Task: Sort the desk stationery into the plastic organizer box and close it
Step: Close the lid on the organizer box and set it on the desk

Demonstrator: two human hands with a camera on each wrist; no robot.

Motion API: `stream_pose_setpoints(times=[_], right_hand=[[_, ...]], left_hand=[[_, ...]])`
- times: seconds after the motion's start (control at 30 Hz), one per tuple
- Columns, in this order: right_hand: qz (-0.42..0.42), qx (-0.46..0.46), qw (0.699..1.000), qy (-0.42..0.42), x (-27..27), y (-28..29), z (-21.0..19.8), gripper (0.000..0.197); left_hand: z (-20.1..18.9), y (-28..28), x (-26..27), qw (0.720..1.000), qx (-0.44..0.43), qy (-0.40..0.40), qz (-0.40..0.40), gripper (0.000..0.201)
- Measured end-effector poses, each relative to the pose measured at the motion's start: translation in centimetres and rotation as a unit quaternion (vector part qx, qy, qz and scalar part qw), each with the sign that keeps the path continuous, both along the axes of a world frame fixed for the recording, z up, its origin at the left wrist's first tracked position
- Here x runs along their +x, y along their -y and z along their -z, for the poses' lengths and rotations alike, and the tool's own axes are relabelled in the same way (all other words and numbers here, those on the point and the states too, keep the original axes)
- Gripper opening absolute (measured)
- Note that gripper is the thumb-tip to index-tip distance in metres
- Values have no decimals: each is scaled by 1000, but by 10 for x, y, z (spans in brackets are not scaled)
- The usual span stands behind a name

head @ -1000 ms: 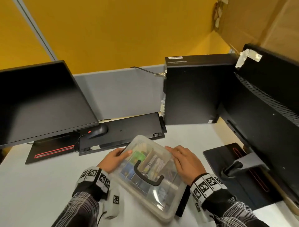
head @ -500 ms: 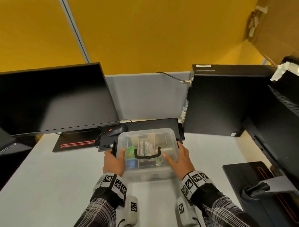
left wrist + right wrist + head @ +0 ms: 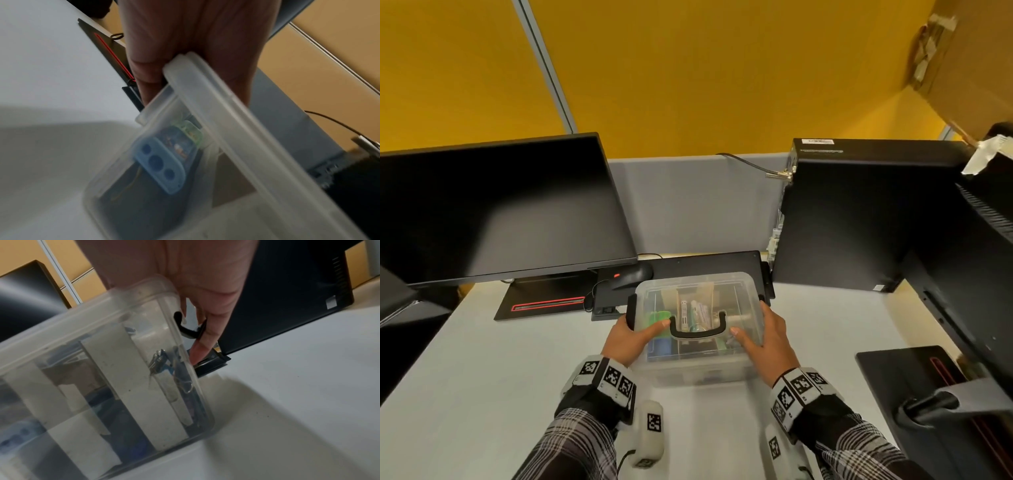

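Observation:
The clear plastic organizer box (image 3: 698, 371) stands mid-desk with its lid (image 3: 698, 286) on and a black handle (image 3: 697, 331) across the top. Pens, a green item and a blue item (image 3: 162, 162) show through the plastic. My left hand (image 3: 631, 339) grips the box's left end, thumb on the lid, fingers round the side by a black latch (image 3: 631, 310). My right hand (image 3: 767, 339) grips the right end the same way. In the right wrist view its fingertips (image 3: 200, 350) reach down past the right latch (image 3: 187, 331). Whether the box rests on the desk or hovers just above it, I cannot tell.
A dark monitor (image 3: 493, 209) stands at the left. A black keyboard (image 3: 705, 269) and mouse (image 3: 631, 275) lie right behind the box. A black computer tower (image 3: 859, 219) is at the back right, with a second monitor (image 3: 979, 274) and its base (image 3: 914, 377) along the right edge of the white desk (image 3: 482, 377).
Over the last second both hands turned the box from a diagonal lie to square with the desk and slid it back toward the keyboard. Since half a second ago the hands have barely moved.

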State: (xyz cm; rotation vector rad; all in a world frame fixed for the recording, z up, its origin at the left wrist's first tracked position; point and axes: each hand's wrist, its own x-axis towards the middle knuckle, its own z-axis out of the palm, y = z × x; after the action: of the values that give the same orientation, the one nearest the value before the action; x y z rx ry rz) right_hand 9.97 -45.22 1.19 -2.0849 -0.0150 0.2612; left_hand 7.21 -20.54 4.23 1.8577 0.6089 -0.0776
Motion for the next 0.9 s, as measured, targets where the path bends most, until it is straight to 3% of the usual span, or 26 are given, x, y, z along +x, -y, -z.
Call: stream_pose_setpoints(times=[0.17,0.4,0.6,0.73,0.9], right_hand=[[0,-34,999,7,-1,-2,0,78],[-8,-91,996,14,0,-2,0,83],[8,-166,982,86,-1,-4,-11,89],[17,-123,992,13,6,-7,-18,109],[-27,-210,977,34,9,-15,-24,117]], left_hand=[[10,0,-1,998,53,6,-16,59],[19,4,-7,989,145,36,4,60],[22,6,-11,986,143,90,2,54],[21,6,-11,985,135,107,13,54],[18,8,-12,988,120,97,11,62]])
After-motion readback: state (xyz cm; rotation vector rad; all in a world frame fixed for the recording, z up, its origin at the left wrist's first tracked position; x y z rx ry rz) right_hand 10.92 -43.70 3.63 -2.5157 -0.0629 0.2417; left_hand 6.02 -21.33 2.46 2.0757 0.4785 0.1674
